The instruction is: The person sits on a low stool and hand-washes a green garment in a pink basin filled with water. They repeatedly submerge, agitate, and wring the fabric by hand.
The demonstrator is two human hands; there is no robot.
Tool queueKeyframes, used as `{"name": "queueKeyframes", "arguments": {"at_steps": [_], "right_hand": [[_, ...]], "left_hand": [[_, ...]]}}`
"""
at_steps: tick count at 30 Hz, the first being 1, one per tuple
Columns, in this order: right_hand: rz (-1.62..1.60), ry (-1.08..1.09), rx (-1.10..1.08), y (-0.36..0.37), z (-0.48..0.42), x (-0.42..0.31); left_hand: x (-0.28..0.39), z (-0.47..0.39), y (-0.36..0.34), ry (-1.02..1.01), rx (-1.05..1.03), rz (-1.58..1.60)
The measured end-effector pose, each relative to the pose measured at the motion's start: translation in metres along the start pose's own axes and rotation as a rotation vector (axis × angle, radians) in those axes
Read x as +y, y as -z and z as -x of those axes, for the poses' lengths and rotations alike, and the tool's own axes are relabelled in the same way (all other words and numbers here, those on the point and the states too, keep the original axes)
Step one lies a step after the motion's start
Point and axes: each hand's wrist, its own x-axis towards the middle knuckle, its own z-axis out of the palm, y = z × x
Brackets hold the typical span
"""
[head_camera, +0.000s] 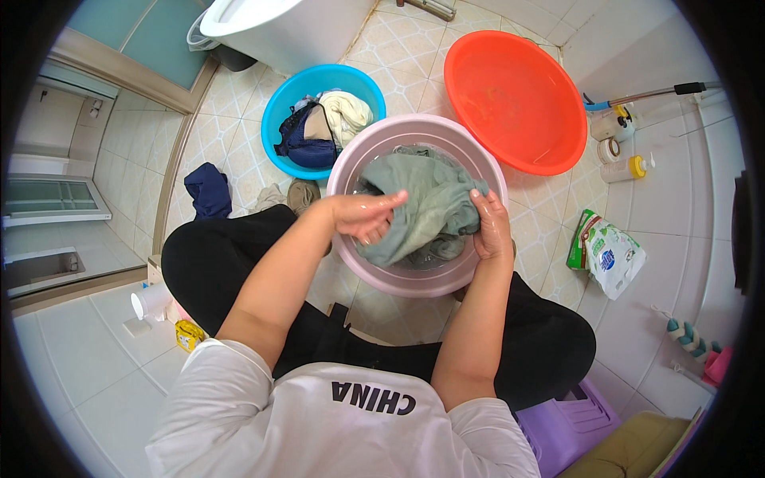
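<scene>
A wet grey-green garment is spread over a pink plastic basin, partly lifted above the water. Thumb and fingers of my right hand pinch its edge at the basin's right side. My left hand is at the opposite edge of the cloth, wet, with the thumb raised and the fingers loosely bent apart; no cloth shows clasped in it. More of the same coloured fabric lies in the water underneath, largely covered by the raised part.
A blue basin with a navy bra and cream cloth touches the pink one. A red basin stands at the far right. Navy cloth lies on the floor. Detergent bag and pump bottle line the right wall.
</scene>
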Motion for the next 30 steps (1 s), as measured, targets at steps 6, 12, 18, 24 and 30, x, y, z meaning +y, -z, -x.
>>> {"name": "queueKeyframes", "arguments": {"at_steps": [6, 12, 18, 24, 30], "right_hand": [[0.161, -0.035, -0.148, -0.003, 0.007, 0.003], [0.354, -0.236, -0.406, -0.038, 0.026, 0.005], [0.542, -0.552, -0.411, -0.016, 0.009, 0.019], [0.425, -0.525, 0.107, -0.030, 0.003, 0.023], [0.098, -0.402, -0.328, -0.023, 0.001, 0.009]], "left_hand": [[-0.019, -0.021, 0.032, -0.030, 0.179, 0.362], [-0.021, -0.034, 0.025, -0.242, 0.257, 0.619], [-0.023, -0.033, 0.026, -0.214, 0.265, 0.612], [0.006, -0.014, -0.036, -0.427, 0.150, 0.268], [0.013, -0.010, -0.090, -0.430, 0.074, -0.597]]}}
